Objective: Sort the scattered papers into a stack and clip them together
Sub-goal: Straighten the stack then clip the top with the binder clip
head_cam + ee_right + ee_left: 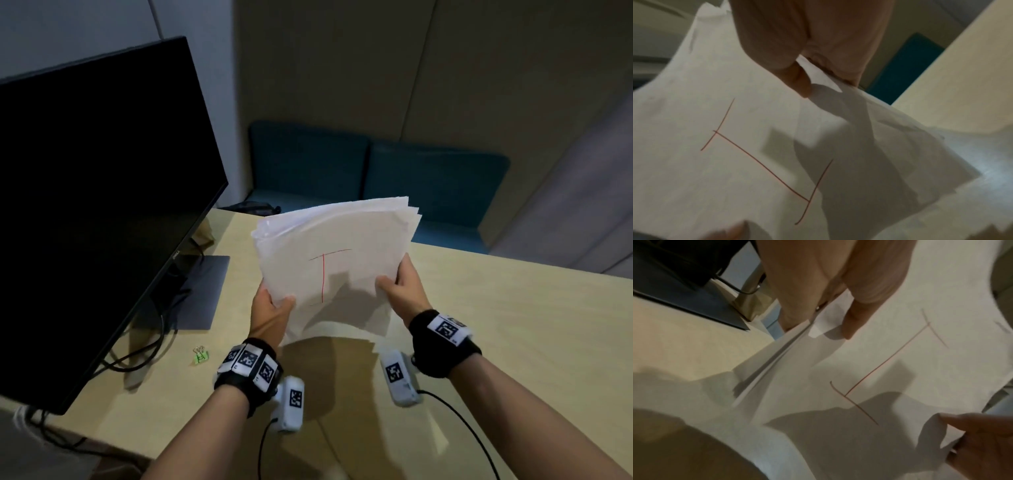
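White papers [334, 260] gathered, my left hand [270, 310] and right hand [404, 286] pinching both edges; I'd next square them and fetch the green clip [200, 354] off the surface [496, 308].

The top sheet of the paper stack [334, 260] bore a red hand-drawn capital "I"; the monitor [85, 192] logo was too small to read.
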A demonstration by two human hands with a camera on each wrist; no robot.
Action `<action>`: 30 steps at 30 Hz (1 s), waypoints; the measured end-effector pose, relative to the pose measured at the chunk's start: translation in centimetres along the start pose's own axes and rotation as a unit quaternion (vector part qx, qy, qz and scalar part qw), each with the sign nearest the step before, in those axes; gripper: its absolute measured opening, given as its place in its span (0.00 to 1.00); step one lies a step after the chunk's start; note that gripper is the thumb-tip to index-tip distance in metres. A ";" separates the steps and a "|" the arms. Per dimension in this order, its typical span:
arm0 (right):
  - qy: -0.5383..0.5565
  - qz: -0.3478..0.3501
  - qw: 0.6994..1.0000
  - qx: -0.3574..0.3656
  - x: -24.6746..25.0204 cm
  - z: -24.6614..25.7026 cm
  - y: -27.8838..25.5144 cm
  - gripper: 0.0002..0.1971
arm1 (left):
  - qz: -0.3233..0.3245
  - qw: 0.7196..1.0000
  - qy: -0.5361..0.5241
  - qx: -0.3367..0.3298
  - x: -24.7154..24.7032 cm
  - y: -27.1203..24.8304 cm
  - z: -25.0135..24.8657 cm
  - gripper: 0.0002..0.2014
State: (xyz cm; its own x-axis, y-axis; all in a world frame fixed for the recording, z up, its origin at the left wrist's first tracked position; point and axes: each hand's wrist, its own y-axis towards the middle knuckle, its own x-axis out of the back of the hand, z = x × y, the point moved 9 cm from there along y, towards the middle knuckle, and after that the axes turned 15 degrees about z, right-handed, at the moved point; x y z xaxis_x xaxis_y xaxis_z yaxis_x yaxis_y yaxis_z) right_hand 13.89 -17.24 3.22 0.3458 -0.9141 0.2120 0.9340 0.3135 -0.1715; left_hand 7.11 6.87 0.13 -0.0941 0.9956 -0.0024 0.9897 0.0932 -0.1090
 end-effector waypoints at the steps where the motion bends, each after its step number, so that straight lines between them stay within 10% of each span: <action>1: -0.003 0.005 1.000 -0.001 0.1 0.0 -0.5 0.28 | -0.007 1.000 -0.009 -0.009 -0.2 -0.1 0.0 0.23; 6: -0.011 0.017 1.000 -0.012 0.3 -1.9 -2.2 0.34 | -0.038 0.999 -0.009 -0.003 -0.4 -0.5 1.5 0.26; 12: -0.002 -0.065 0.998 -0.010 0.1 -4.6 -3.0 0.19 | -0.074 0.994 0.070 0.026 -0.1 -0.8 4.0 0.02; 18: 0.040 -0.106 0.993 -0.015 -1.4 -5.8 -3.8 0.19 | -0.046 0.997 0.008 0.066 -2.2 -2.3 4.7 0.29; 30: 0.031 -0.132 0.990 -0.029 -1.3 -7.0 -3.3 0.12 | -0.105 0.991 0.065 0.046 -2.7 -3.3 3.5 0.12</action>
State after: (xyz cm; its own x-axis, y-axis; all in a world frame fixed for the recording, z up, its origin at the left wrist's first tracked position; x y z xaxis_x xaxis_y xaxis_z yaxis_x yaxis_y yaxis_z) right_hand 9.71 -18.88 -3.23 0.0832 -0.9768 0.1971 0.9837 0.0488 -0.1732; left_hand 3.71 3.79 -2.94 -0.2768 0.9481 0.1565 0.9351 0.3033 -0.1835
